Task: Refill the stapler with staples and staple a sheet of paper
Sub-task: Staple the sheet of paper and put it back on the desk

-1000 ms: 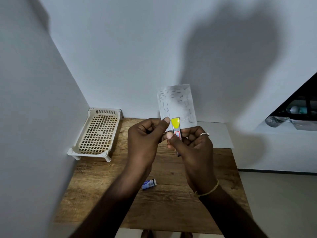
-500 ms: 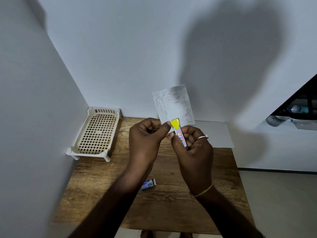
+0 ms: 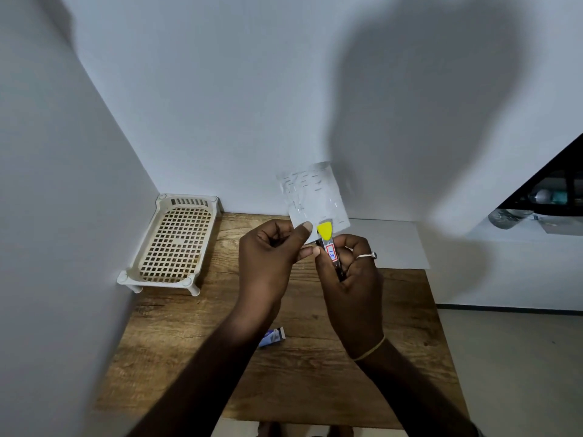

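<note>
Both hands are up over the middle of the wooden table [image 3: 315, 373]. The stapler [image 3: 328, 244] is a small slim metal one with a bright yellow tip pointing up and away and a red-and-white label on its top; the right hand [image 3: 350, 279] has its fingers curled tight around the lower part. The left hand [image 3: 268, 257] is clenched too, pinching the bottom corner of a sheet of paper [image 3: 312, 197] between thumb and forefinger right beside the yellow tip. The paper stands upright, white with faint dark marks, a bit crumpled. A little blue staple box [image 3: 273, 337] lies on the table near the left forearm, and a cream plastic rack [image 3: 172, 244] sits far left in the corner.
</note>
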### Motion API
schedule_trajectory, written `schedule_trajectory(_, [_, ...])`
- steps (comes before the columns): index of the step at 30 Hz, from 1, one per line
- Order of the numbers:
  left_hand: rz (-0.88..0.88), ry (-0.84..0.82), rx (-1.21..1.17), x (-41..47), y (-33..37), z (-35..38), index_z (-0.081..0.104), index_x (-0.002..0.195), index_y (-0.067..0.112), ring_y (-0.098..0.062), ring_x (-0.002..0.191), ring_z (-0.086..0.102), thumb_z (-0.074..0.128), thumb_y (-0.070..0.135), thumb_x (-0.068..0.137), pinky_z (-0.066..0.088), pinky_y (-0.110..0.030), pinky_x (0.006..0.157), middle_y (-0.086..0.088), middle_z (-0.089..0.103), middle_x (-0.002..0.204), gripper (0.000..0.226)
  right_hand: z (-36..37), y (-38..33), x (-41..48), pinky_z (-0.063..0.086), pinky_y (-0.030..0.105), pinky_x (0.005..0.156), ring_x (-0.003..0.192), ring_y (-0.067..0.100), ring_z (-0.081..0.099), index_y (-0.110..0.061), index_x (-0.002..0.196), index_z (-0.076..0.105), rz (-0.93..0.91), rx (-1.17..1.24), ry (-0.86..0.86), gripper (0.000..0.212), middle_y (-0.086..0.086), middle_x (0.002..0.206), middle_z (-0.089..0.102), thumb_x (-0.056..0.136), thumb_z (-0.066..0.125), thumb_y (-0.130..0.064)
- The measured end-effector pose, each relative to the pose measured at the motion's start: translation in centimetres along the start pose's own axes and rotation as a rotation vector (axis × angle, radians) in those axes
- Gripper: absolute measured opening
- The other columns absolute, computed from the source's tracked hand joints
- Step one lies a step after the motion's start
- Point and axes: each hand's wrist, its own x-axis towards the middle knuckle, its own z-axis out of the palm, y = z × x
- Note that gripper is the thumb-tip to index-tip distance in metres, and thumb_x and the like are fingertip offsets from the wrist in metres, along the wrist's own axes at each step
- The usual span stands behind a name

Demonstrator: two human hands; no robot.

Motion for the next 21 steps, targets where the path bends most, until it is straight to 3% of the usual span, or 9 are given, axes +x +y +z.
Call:
schedule_trajectory(2, [-0.031, 0.013, -0.007, 0.4, -0.3, -0.4, 0.07, 0.066, 0.016, -0.007, 0.064, 0.068, 0.078, 0.01, 0.087, 0.061, -0.032, 0.072, 0.009, 0.062, 0.059, 0.024, -0.1, 0.8, -0.4, 0.061, 0.037, 0.068, 0.081, 0.013, 0.073, -0.018, 0.108, 0.059, 0.035, 0.012, -0.031, 0.018, -0.003, 0.092, 0.073, 0.095, 0.07, -0.021])
schedule_trajectory(6, [-0.081, 0.073, -0.012, 1.1, -1.2, -1.1, 0.062, 0.065, 0.008, -0.012, 0.068, 0.064, 0.077, 0.007, 0.087, 0.063, -0.038, 0.077, -0.002, 0.054, 0.061, 0.026, -0.4, 3.4, -1.7, 0.059, 0.02, 0.071, 0.089, 0.009, 0.073, -0.025, 0.107, 0.06, 0.134, 0.068, -0.062, 0.018, -0.006, 0.096, 0.074, 0.093, 0.072, -0.026])
schedule_trajectory(11, [-0.119, 0.072, 0.015, 0.9, -2.6, -1.8, 0.06, 0.054, 0.02, -0.023, 0.085, 0.076, 0.075, 0.004, 0.088, 0.062, -0.032, 0.072, -0.001, 0.066, 0.065, 0.04, -0.9, 9.9, -2.9, 0.051, 0.009, 0.071, 0.088, 0.001, 0.068, -0.026, 0.1, 0.063, 0.228, -0.11, -0.102, 0.021, -0.012, 0.096, 0.07, 0.087, 0.077, -0.019])
schedule_trajectory(14, [-0.164, 0.076, 0.0, 0.7, -3.3, -1.9, 0.062, 0.057, 0.015, -0.026, 0.088, 0.077, 0.075, 0.003, 0.088, 0.061, -0.029, 0.07, -0.011, 0.07, 0.075, 0.036, -1.4, 14.2, -3.6, 0.05, 0.017, 0.071, 0.086, 0.007, 0.068, -0.03, 0.1, 0.061, 0.26, -0.298, -0.172, 0.032, -0.009, 0.094, 0.072, 0.081, 0.08, -0.014])
schedule_trajectory(16, [-0.198, 0.067, -0.005, 0.6, -3.7, -1.9, 0.062, 0.063, 0.009, -0.03, 0.091, 0.076, 0.075, 0.002, 0.088, 0.061, -0.029, 0.07, -0.016, 0.071, 0.08, 0.028, -1.8, 16.7, -3.9, 0.049, 0.024, 0.074, 0.09, 0.014, 0.069, -0.028, 0.111, 0.064, 0.28, -0.465, -0.252, 0.035, -0.005, 0.099, 0.074, 0.082, 0.078, -0.014])
schedule_trajectory(21, [-0.23, 0.059, 0.013, 0.3, -4.7, -2.3, 0.063, 0.073, 0.002, -0.041, 0.095, 0.073, 0.076, 0.002, 0.086, 0.061, -0.031, 0.067, -0.026, 0.07, 0.086, 0.019, -2.3, 20.6, -4.5, 0.048, 0.029, 0.086, 0.103, 0.022, 0.065, -0.025, 0.116, 0.074, 0.213, -0.706, -0.429, 0.033, 0.0, 0.108, 0.074, 0.085, 0.073, -0.015])
